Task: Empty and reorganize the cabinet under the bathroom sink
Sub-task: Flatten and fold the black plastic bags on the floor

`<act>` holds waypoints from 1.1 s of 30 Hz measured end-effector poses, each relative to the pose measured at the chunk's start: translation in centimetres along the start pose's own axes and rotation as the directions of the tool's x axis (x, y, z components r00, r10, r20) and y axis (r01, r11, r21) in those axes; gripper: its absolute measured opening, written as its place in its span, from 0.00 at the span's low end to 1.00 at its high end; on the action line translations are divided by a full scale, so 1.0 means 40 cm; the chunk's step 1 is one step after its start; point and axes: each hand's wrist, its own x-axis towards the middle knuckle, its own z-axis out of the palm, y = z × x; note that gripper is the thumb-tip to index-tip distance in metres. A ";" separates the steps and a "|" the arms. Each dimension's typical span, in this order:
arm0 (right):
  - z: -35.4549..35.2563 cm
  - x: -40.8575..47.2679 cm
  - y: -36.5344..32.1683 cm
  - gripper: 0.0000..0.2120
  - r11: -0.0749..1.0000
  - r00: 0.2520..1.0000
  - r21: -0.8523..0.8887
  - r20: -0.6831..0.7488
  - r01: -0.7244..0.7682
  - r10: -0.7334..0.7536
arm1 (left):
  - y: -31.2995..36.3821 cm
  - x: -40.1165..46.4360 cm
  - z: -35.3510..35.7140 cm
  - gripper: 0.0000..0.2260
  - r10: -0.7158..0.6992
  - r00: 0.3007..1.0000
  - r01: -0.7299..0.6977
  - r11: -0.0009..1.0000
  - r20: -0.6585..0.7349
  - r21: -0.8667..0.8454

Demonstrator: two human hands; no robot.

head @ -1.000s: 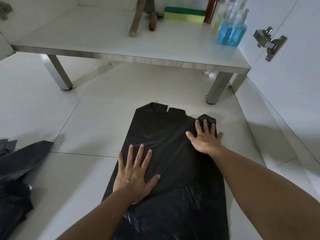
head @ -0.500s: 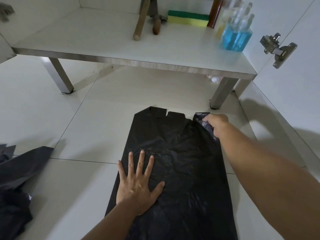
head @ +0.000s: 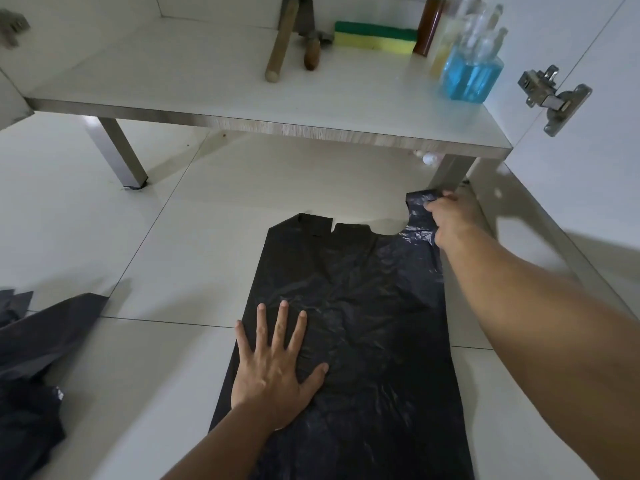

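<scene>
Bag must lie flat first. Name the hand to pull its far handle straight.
Right. The right hand already pinches the black bag's far handle, while the left hand lies flat, pinning the bag to the floor.

Pale glossy floor tiles (head: 104,220) with thin dark grout lines fill the lower frame; a white cabinet floor panel (head: 207,84) on metal legs (head: 119,154) spans the top; a white door (head: 588,202) with a steel hinge (head: 550,97) stands at right; light is dim.

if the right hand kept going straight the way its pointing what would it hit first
Most likely the cabinet leg: the right hand, pinching the black bag's handle, reaches away toward that leg, which stands just beyond the fingers. Depth is unclear, so it might slip just beside it.
</scene>
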 end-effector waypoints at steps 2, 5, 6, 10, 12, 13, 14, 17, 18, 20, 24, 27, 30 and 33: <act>-0.008 -0.004 0.003 0.22 0.998 0.996 0.021 -0.070 0.054 -0.053 | 0.002 0.000 0.000 0.37 0.002 1.000 -0.002 1.000 -0.007 -0.001; -0.002 -0.040 0.025 0.26 0.921 0.953 -0.379 -0.236 0.089 -0.189 | 0.002 -0.002 -0.001 0.37 0.011 1.000 -0.011 1.000 -0.029 -0.011; 0.002 -0.062 0.043 0.27 0.811 0.922 -0.578 -0.261 0.090 -0.288 | 0.002 -0.002 -0.002 0.37 0.012 0.999 -0.013 1.000 -0.032 -0.013; 0.035 -0.146 0.165 0.21 0.402 0.842 -0.809 0.197 0.429 -0.502 | 0.004 -0.002 -0.005 0.37 0.016 1.000 -0.017 1.000 -0.024 -0.019; 0.052 -0.165 0.243 0.29 0.280 0.884 -0.847 0.382 0.451 -0.268 | 0.004 -0.002 -0.006 0.37 0.015 1.000 -0.015 1.000 -0.012 -0.023; 0.054 -0.167 0.269 0.33 0.239 0.901 -0.870 0.403 0.432 -0.160 | 0.004 -0.002 -0.006 0.37 0.015 1.000 -0.016 1.000 -0.010 -0.022; 0.053 -0.166 0.285 0.35 0.214 0.906 -0.880 0.411 0.423 -0.099 | 0.006 0.002 -0.009 0.38 0.016 1.000 -0.016 1.000 -0.015 -0.018; 0.053 -0.161 0.292 0.36 0.190 0.901 -0.883 0.433 0.429 -0.026 | 0.012 0.034 -0.049 0.38 0.019 0.999 -0.019 1.000 -0.026 -0.014; 0.052 -0.160 0.292 0.36 0.190 0.903 -0.885 0.430 0.426 -0.018 | 0.014 0.052 -0.069 0.37 0.027 0.999 -0.027 1.000 -0.035 -0.010; 0.054 -0.157 0.296 0.37 0.188 0.903 -0.884 0.429 0.428 -0.037 | 0.008 0.094 -0.096 0.36 0.048 0.998 -0.048 0.999 -0.049 0.010; 0.055 -0.153 0.305 0.36 0.175 0.904 -0.888 0.424 0.426 -0.051 | -0.027 0.160 -0.080 0.39 0.101 0.995 -0.101 0.995 0.028 0.010; 0.062 -0.158 0.295 0.36 0.196 0.923 -0.903 0.380 0.384 -0.059 | -0.038 0.171 -0.062 0.40 0.120 0.989 -0.120 0.993 0.080 -0.008; 0.126 -0.174 0.249 0.30 0.225 0.914 -0.902 0.307 0.368 -0.264 | -0.038 0.169 -0.054 0.40 0.102 0.992 -0.102 0.995 0.075 -0.006; 0.246 -0.176 0.195 0.18 0.309 0.775 -0.734 0.453 0.605 -0.440 | -0.037 0.168 -0.051 0.37 0.108 0.991 -0.109 0.994 0.084 0.003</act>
